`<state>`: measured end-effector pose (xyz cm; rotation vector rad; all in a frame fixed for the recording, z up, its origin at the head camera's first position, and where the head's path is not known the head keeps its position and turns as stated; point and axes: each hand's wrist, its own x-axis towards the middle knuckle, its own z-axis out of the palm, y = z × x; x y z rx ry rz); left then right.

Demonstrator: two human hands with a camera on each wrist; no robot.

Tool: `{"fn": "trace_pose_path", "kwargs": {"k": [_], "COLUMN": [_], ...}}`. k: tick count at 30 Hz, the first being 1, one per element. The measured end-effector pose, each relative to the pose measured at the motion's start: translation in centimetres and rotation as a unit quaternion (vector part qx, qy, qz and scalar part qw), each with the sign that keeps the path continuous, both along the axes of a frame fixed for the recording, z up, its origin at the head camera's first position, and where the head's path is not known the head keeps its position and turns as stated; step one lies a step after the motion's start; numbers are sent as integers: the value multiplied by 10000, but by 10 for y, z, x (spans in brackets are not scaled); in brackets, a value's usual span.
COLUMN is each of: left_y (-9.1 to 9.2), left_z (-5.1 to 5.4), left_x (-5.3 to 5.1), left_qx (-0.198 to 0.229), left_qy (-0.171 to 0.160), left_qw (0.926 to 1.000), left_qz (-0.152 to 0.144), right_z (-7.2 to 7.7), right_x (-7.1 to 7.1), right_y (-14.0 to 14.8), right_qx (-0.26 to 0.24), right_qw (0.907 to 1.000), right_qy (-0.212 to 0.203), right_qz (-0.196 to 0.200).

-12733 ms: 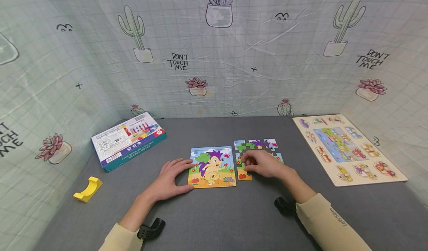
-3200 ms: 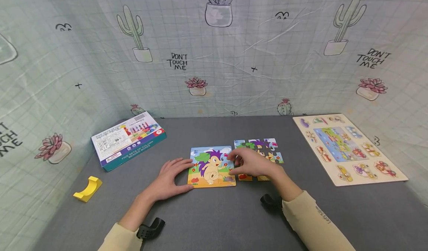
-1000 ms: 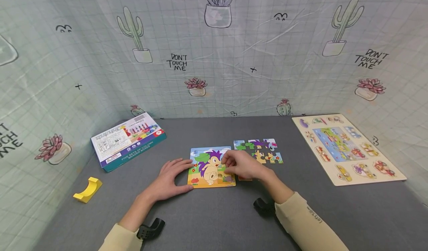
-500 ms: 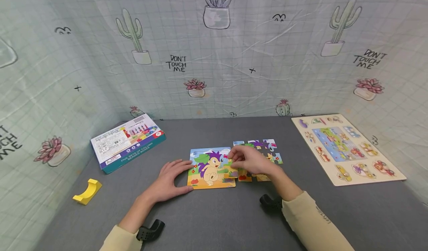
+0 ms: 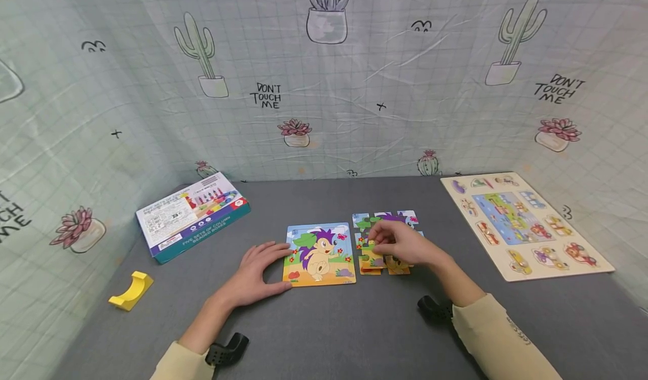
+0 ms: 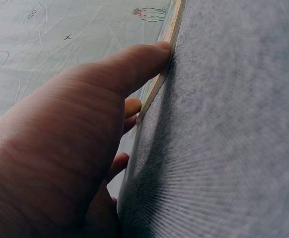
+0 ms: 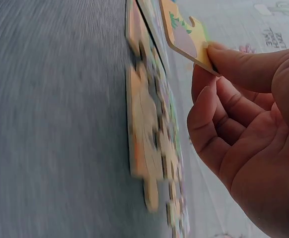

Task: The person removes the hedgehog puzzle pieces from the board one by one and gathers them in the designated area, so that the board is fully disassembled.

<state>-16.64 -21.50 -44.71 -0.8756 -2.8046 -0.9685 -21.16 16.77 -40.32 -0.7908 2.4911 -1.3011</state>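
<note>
My right hand (image 5: 407,244) pinches a puzzle piece (image 7: 184,37) between thumb and fingers. In the right wrist view it is yellow and orange with a purplish bush, held above the loose pieces (image 7: 144,119). In the head view the held piece (image 5: 372,261) covers part of them. Several loose puzzle pieces (image 5: 362,221) lie in rows, showing parts of a hedgehog picture. Left of them lies a square puzzle board (image 5: 319,259) with the whole hedgehog picture. My left hand (image 5: 255,273) rests against its left side, with the thumb (image 6: 139,67) touching the edge near the front corner.
A cardboard box (image 5: 192,214) labelled as beaded boxes stands at the back left. In front of it is a yellow curved block (image 5: 133,291). A wooden knob-less picture board (image 5: 529,225) lies at the right. A patterned curtain (image 5: 324,87) encloses the grey table (image 5: 324,329).
The right hand has carried the puzzle piece from over the board's lower right corner rightwards, above the loose pieces. My left hand stays at the board's left side.
</note>
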Motion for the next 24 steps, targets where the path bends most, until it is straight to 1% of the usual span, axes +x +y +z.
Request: {"fn": "trace_pose_path", "kwargs": {"k": [4, 8, 14, 16, 20, 24], "left_y": [0, 0, 0, 0, 0, 0], "left_z": [1, 1, 2, 2, 2, 2], "left_x": [0, 0, 0, 0, 1, 1], "left_qx": [-7, 7, 26, 11, -55, -63], "left_qy": [-20, -100, -87, -132, -111, -162], "left_qw": [10000, 9999, 10000, 9999, 9999, 9998], "left_qz": [-4, 6, 3, 31, 53, 63], "right_z": [0, -2, -3, -3, 0, 1], "right_x": [0, 1, 4, 5, 7, 9], "right_y": [14, 30, 53, 60, 71, 80], "right_qx": [65, 108, 160, 158, 153, 197], "right_qw": [9998, 9997, 9998, 9998, 9997, 9995], "right_qy": [-134, -167, -70, -74, -166, -232], "right_qz": [-125, -139, -90, -68, -45, -30]}}
